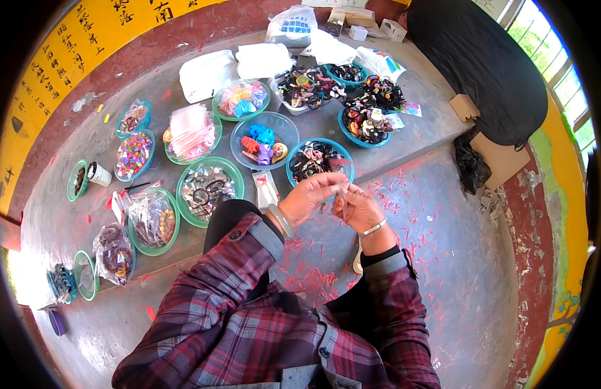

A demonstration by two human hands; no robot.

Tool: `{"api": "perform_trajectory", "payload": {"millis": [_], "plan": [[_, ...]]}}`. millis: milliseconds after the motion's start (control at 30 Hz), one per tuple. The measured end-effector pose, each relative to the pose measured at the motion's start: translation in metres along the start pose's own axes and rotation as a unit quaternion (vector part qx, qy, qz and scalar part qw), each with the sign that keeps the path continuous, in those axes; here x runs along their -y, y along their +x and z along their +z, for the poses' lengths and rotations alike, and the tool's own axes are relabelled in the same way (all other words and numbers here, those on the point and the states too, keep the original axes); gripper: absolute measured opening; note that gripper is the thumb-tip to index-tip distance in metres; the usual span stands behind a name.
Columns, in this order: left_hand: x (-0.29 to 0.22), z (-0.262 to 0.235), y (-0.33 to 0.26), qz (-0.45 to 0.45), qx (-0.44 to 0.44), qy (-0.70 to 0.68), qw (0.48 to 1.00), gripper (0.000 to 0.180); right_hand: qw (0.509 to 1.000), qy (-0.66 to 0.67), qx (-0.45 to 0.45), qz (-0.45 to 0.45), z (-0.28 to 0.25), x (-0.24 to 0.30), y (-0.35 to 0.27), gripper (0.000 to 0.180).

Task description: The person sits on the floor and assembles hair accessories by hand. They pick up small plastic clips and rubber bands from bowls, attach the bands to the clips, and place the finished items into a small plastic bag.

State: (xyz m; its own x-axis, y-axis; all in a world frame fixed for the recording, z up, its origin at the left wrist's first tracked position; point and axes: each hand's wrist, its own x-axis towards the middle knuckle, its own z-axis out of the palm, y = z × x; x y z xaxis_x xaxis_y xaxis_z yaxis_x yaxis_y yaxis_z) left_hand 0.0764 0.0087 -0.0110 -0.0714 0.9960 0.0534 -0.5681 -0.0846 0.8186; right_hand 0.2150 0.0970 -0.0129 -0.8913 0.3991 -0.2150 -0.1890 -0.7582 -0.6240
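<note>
Both hands meet in front of my body, above the near edge of the blue basin of dark hair ties (311, 160). My left hand (305, 200) is closed in a pinch, thumb and forefinger together. Against its fingertips, my right hand (363, 211) is pinching too. Between them is a small translucent plastic piece (343, 200), too small and partly covered to tell its exact kind. Left of my left hand lies a white-and-red packet (266, 189). A green basin (241, 188) holds dark rings and small clear packets.
Several basins stand on the raised grey ledge, including a clear one (288, 126) with colourful pieces and a green one (218, 137) with pink plastic bags. White plastic bags (206, 74) lie behind. Red scraps (310, 279) litter the floor. A black bag (472, 162) sits at right.
</note>
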Motion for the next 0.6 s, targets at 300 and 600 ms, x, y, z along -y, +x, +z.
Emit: {"api": "perform_trajectory", "payload": {"millis": [300,600], "plan": [[-0.013,0.017,-0.006,-0.013,0.016,-0.088,0.996,0.043,0.996,-0.058,0.044,0.048,0.007,-0.003,-0.005,0.017],[-0.001,-0.007,-0.007,-0.006,0.053,-0.054,0.997,0.033,0.992,-0.089,0.066,0.067,0.001,-0.003,-0.007,0.020]]}}
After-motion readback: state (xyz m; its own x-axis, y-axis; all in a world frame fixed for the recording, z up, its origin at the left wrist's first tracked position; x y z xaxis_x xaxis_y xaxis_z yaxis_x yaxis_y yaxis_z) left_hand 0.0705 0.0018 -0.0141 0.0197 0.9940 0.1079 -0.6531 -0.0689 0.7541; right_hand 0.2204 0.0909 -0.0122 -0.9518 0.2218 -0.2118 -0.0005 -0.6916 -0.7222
